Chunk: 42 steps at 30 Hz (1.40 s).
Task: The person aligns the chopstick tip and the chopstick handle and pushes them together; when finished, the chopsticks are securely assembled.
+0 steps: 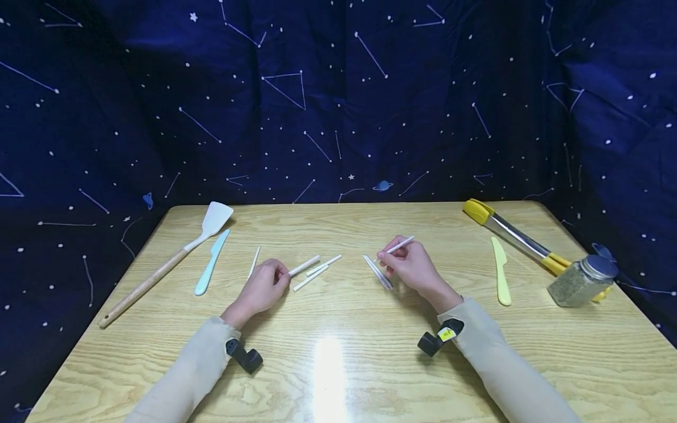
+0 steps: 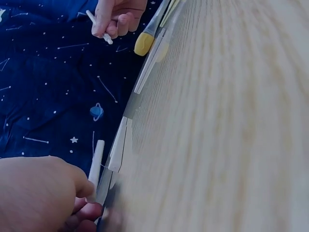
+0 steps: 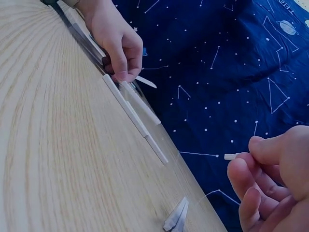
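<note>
Between thumb and fingers, my left hand pinches the near end of a thin white stick, which points away to the right. Two more white sticks lie side by side just right of it. Another white stick lies behind the left hand, partly covered by it. My right hand pinches a white stick above the table; in the right wrist view only the short end of that stick shows past the fingertips. Below the right hand, a small bunch of white sticks lies close together on the wood.
On the left lie a white spatula with a wooden handle and a light-blue knife. To the right are a yellow knife, yellow-tipped tongs and a tilted glass jar of dried herbs. A starry dark-blue cloth hangs behind the table.
</note>
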Motion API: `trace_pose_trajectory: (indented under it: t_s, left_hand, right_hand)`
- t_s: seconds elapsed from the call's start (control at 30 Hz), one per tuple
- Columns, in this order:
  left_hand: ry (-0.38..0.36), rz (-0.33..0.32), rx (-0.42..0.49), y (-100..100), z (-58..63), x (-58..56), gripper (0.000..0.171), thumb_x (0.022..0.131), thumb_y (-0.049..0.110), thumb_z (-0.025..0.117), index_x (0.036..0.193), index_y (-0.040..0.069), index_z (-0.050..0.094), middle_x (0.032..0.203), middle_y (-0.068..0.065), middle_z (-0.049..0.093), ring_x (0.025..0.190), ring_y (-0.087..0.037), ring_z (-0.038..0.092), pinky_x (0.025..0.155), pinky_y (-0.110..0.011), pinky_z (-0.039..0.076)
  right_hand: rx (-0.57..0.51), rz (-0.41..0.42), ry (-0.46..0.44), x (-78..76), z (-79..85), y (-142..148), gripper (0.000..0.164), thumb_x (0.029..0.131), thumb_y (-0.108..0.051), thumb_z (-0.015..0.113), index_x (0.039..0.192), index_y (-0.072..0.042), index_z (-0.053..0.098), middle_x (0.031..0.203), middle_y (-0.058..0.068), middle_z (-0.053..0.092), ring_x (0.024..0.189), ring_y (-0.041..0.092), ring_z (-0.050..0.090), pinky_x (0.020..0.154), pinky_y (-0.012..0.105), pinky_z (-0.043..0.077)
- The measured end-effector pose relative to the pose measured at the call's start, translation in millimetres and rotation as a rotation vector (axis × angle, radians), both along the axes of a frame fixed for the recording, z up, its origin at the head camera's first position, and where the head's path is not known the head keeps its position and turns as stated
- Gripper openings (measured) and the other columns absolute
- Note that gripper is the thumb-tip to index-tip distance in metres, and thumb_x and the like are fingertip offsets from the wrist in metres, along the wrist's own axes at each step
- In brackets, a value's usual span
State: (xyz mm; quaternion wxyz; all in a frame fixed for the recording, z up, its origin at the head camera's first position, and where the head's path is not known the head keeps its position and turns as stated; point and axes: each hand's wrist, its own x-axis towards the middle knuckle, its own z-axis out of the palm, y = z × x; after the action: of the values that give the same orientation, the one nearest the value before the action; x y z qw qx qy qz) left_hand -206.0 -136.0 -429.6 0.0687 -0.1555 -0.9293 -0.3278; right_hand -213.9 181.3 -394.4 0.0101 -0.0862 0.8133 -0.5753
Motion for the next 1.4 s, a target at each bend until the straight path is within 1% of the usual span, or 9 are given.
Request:
trace_pose_trajectory:
  t_s: [0.13, 0.33, 0.47, 0.63, 0.7, 0.83, 0.97, 1.23, 1.4]
  left_hand:
    - [0.018, -0.009, 0.036, 2, 1.7, 0.2, 0.005, 0.089, 0.005, 0.061, 0.086, 0.001, 0.062, 0.078, -0.005, 0.056, 0.070, -0.014, 0.048, 0.063, -0.026, 0.040]
    - [0.062, -0.049, 0.099, 8, 5.5, 4.5, 0.005, 0.091, 0.003, 0.060, 0.090, -0.001, 0.063, 0.078, -0.006, 0.058, 0.064, -0.011, 0.046, 0.056, -0.021, 0.039]
    - [0.089, -0.092, 0.129, 15, 9.0, 9.8, 0.005, 0.091, 0.003, 0.060, 0.091, -0.001, 0.063, 0.077, -0.006, 0.058, 0.063, -0.010, 0.044, 0.055, -0.021, 0.038]
    - [0.154, -0.152, 0.152, 23, 12.9, 15.3, 0.006, 0.092, 0.004, 0.060, 0.090, 0.000, 0.063, 0.075, -0.003, 0.055, 0.059, -0.008, 0.041, 0.052, -0.020, 0.037]
    - [0.169, -0.176, 0.166, 26, 13.8, 16.6, 0.006, 0.092, 0.005, 0.060, 0.090, 0.000, 0.063, 0.074, -0.002, 0.053, 0.059, -0.009, 0.041, 0.052, -0.021, 0.036]
    - [0.168, -0.216, 0.192, 31, 13.8, 19.7, 0.004, 0.093, 0.005, 0.061, 0.092, 0.001, 0.062, 0.076, -0.001, 0.053, 0.060, -0.009, 0.040, 0.053, -0.020, 0.036]
    - [0.179, -0.245, 0.205, 35, 12.2, 23.1, 0.003, 0.093, 0.005, 0.061, 0.092, 0.002, 0.061, 0.078, -0.001, 0.054, 0.062, -0.008, 0.041, 0.054, -0.019, 0.036]
    - [0.183, -0.277, 0.226, 41, 10.3, 27.8, 0.006, 0.094, 0.008, 0.060, 0.091, 0.003, 0.061, 0.074, 0.003, 0.048, 0.064, -0.005, 0.039, 0.056, -0.019, 0.036]
    - [0.227, -0.295, 0.243, 43, 10.0, 30.1, 0.004, 0.091, 0.004, 0.062, 0.089, 0.005, 0.060, 0.072, 0.003, 0.046, 0.062, -0.008, 0.040, 0.054, -0.020, 0.036]
  right_hand:
    - [-0.009, -0.004, -0.008, 1.2, 1.9, 2, 0.012, 0.092, -0.006, 0.062, 0.094, 0.004, 0.057, 0.077, 0.010, 0.065, 0.056, 0.010, 0.059, 0.058, 0.026, 0.051]
    - [-0.096, 0.036, -0.017, 0.8, 2.9, 5, 0.013, 0.093, -0.003, 0.060, 0.096, 0.008, 0.054, 0.075, 0.000, 0.063, 0.057, 0.008, 0.059, 0.059, 0.025, 0.054]
    - [-0.138, 0.052, -0.030, 1.2, 4.9, 4, 0.015, 0.094, -0.005, 0.060, 0.097, 0.008, 0.053, 0.075, -0.001, 0.064, 0.058, 0.007, 0.059, 0.059, 0.023, 0.054]
    - [-0.176, 0.068, -0.054, 3.0, 8.7, 2, 0.015, 0.094, -0.006, 0.060, 0.098, 0.007, 0.053, 0.076, -0.002, 0.064, 0.059, 0.007, 0.060, 0.059, 0.020, 0.053]
    - [-0.197, 0.077, -0.052, 4.0, 10.4, 1, 0.012, 0.094, -0.005, 0.059, 0.096, 0.006, 0.054, 0.075, -0.003, 0.064, 0.059, 0.006, 0.060, 0.059, 0.019, 0.052]
    - [-0.234, 0.114, -0.027, 5.8, 12.6, -1, 0.004, 0.093, -0.001, 0.058, 0.089, -0.002, 0.056, 0.073, -0.004, 0.065, 0.058, 0.006, 0.061, 0.058, 0.019, 0.049]
    - [-0.247, 0.144, -0.015, 8.8, 14.2, -4, 0.008, 0.093, -0.001, 0.057, 0.087, -0.006, 0.056, 0.072, -0.003, 0.066, 0.058, 0.007, 0.061, 0.057, 0.021, 0.047]
    - [-0.242, 0.170, -0.057, 17.1, 17.3, -11, 0.007, 0.095, -0.002, 0.056, 0.089, -0.005, 0.055, 0.074, 0.000, 0.066, 0.057, 0.008, 0.061, 0.057, 0.022, 0.047]
    - [-0.241, 0.179, -0.073, 19.3, 15.9, -13, 0.007, 0.094, -0.003, 0.057, 0.088, -0.005, 0.056, 0.074, 0.001, 0.066, 0.058, 0.009, 0.061, 0.057, 0.022, 0.046]
